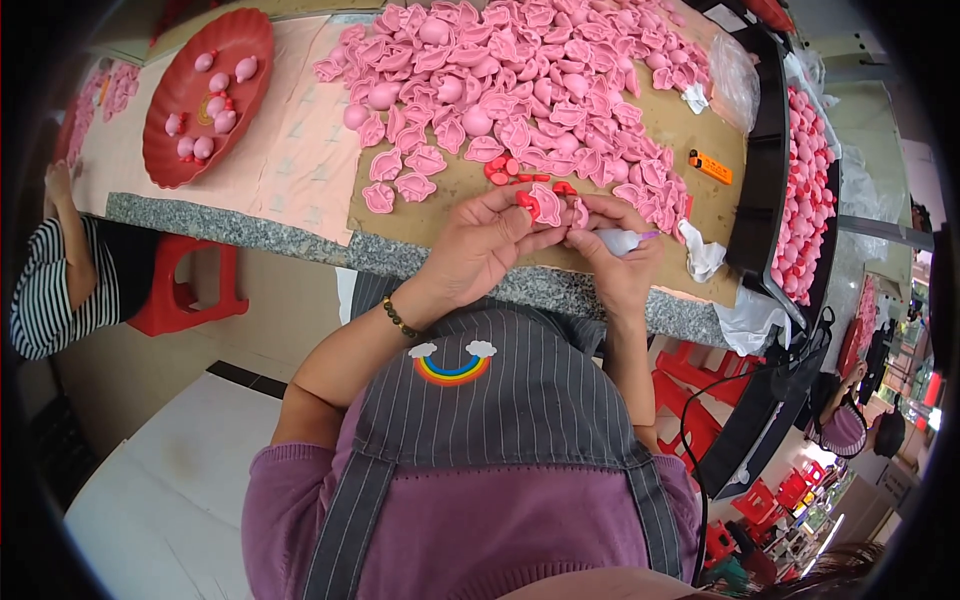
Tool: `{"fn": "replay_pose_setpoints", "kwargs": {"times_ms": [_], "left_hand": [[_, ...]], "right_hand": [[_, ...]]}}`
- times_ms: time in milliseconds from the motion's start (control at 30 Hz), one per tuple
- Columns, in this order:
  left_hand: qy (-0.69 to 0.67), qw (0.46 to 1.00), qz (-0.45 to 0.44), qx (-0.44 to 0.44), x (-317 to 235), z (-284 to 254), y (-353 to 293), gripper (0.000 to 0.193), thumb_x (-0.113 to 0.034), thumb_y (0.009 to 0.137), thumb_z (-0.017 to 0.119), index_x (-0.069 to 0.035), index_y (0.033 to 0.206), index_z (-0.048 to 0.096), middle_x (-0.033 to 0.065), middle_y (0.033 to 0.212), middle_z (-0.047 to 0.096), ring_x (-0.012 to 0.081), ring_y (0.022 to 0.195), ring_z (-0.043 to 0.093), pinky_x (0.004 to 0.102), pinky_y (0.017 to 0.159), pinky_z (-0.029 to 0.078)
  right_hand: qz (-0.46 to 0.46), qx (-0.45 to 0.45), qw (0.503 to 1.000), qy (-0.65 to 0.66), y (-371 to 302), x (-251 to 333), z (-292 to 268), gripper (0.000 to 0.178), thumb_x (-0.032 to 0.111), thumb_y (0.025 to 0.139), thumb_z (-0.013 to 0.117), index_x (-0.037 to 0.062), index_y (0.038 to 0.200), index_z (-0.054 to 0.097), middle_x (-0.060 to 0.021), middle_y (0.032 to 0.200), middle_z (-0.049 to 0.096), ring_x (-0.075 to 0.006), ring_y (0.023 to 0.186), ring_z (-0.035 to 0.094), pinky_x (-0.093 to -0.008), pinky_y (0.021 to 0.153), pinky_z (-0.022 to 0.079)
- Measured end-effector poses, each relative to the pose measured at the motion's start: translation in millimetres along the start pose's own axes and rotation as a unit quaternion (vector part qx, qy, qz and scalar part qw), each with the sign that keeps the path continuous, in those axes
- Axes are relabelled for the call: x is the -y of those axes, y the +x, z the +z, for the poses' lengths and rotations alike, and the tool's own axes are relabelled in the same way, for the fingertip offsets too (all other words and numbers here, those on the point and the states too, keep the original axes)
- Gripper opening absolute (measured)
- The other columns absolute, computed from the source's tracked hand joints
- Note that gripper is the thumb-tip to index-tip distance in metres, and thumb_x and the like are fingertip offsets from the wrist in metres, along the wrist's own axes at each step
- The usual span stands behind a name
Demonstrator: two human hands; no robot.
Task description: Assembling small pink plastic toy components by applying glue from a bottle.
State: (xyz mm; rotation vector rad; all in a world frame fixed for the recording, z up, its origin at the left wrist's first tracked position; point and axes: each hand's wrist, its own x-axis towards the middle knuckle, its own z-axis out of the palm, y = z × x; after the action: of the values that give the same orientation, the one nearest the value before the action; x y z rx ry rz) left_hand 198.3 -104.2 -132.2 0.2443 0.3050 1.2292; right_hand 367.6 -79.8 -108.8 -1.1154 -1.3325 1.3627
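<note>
The left hand [487,240] pinches a pink shell [547,204] with a red part [528,205]. Just to its right, the right hand [612,250] curls round a bottle [618,241] lying crosswise, purple tip rightward, and grips a small pink piece [581,213]. The pile [530,90] lies ahead.

Pink pieces [530,90], grey pinstriped apron [510,420]

Left forearm [365,348] angles inward; right forearm [628,365] stands nearly upright. Left hand [478,245] and right hand [622,275] sit close together, each in a pinch grip.
</note>
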Motion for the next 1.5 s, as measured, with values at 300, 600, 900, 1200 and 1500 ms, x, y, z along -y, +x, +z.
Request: {"fn": "replay_pose_setpoints", "kwargs": {"times_ms": [300,600,900,1200,1500], "left_hand": [[0.011,1.0,-0.014,-0.005,-1,4,-2,0.034,-0.004,0.087,0.052,0.001,0.121,0.047,0.0148,0.115,0.054,0.0244,0.108,0.054,0.0359,0.094,0.046],[0.113,0.993,0.002,0.021,5,-10,-2,0.035,-0.003,0.085,0.056,0.0,0.119,0.049,0.0094,0.112,0.057,0.0179,0.102,0.056,0.0332,0.088,0.047],[0.134,0.991,-0.007,0.018,3,-3,-3,0.034,-0.006,0.083,0.06,-0.003,0.116,0.053,0.007,0.111,0.057,0.015,0.1,0.056,0.0324,0.085,0.049],[0.16,0.987,0.001,0.024,3,-3,-3,0.035,-0.005,0.08,0.063,-0.001,0.114,0.054,0.0063,0.106,0.058,0.0117,0.094,0.056,0.0277,0.084,0.048],[0.177,0.984,-0.005,0.015,2,1,-4,0.034,-0.001,0.079,0.063,-0.001,0.113,0.055,0.0055,0.105,0.058,0.0109,0.093,0.056,0.0262,0.084,0.048]], "right_hand": [[-0.087,-0.029,0.996,-0.012,-6,2,5,0.026,-0.007,0.07,0.068,-0.0045,0.095,0.061,-0.0104,0.094,0.06,-0.0129,0.081,0.058,-0.0233,0.07,0.047],[-0.206,-0.01,0.965,-0.162,-12,25,10,0.03,-0.004,0.064,0.073,-0.0042,0.091,0.061,-0.0134,0.094,0.06,-0.0177,0.085,0.057,-0.0271,0.074,0.046],[-0.193,-0.021,0.961,-0.199,-15,27,16,0.029,-0.006,0.063,0.073,-0.0035,0.09,0.062,-0.0145,0.092,0.061,-0.0177,0.081,0.059,-0.0256,0.067,0.048],[-0.227,-0.024,0.951,-0.208,-15,19,15,0.029,-0.008,0.063,0.072,-0.0029,0.09,0.062,-0.0143,0.093,0.061,-0.0178,0.081,0.059,-0.0264,0.067,0.049],[-0.216,-0.034,0.954,-0.206,-17,22,16,0.028,-0.008,0.062,0.073,-0.0025,0.088,0.063,-0.0137,0.094,0.062,-0.0193,0.084,0.06,-0.0281,0.072,0.049]]}}
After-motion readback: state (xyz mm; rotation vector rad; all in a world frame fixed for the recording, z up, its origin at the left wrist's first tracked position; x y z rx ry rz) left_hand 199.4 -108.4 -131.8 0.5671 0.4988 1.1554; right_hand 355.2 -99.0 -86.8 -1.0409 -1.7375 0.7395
